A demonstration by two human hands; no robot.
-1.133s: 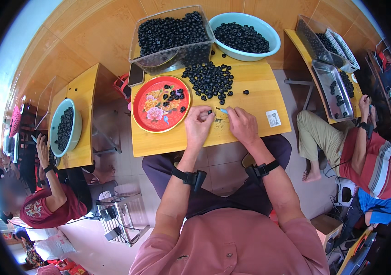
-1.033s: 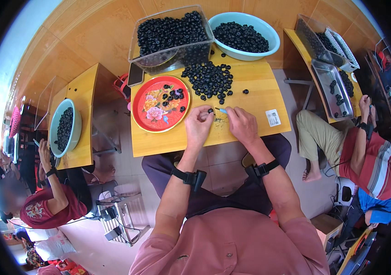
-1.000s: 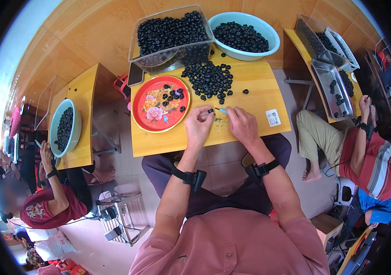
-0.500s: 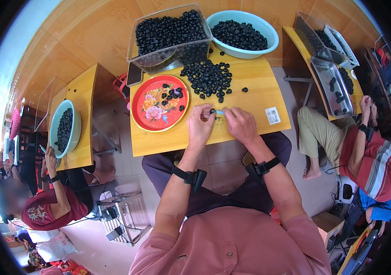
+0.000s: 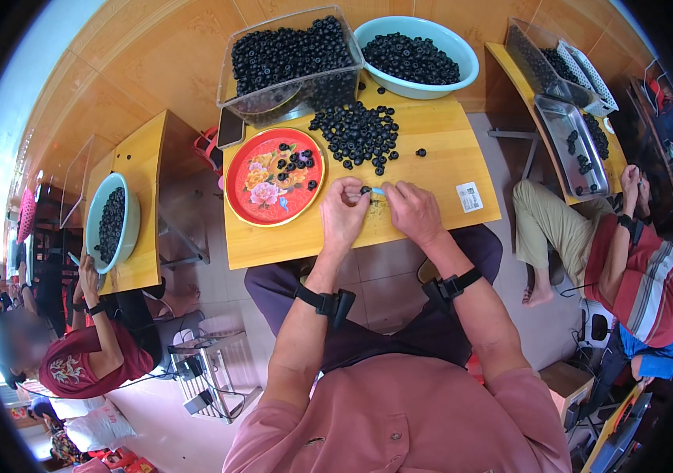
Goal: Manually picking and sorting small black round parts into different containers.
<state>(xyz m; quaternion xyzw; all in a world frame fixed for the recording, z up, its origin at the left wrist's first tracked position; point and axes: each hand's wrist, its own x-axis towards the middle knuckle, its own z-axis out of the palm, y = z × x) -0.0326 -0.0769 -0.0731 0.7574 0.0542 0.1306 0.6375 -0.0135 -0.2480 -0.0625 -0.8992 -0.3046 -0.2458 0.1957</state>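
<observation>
My left hand [image 5: 343,211] pinches a small round black part [image 5: 365,190] between thumb and fingertips, just above the table's near side. In my right hand [image 5: 413,211] is a slim light-blue tool [image 5: 378,191], its tip against or very close to the part; its working end is too small to make out. Small dark crumbs [image 5: 379,211] lie on the wood below my fingers. Beyond my hands spreads a loose pile of the same black parts [image 5: 356,138]. A red floral tray [image 5: 246,206] left of my left hand bears several of them.
Behind the pile stand a clear plastic bin [image 5: 297,106] and a light-blue basin [image 5: 465,75], both full of black parts. A phone [image 5: 231,126] lies by the bin, a white label [image 5: 469,198] at the right. People work at tables on both sides [image 5: 96,347] [image 5: 636,276].
Almost nothing differs. Both hands keep the same hold at the same spot, with only a slight shift of the fingers.
</observation>
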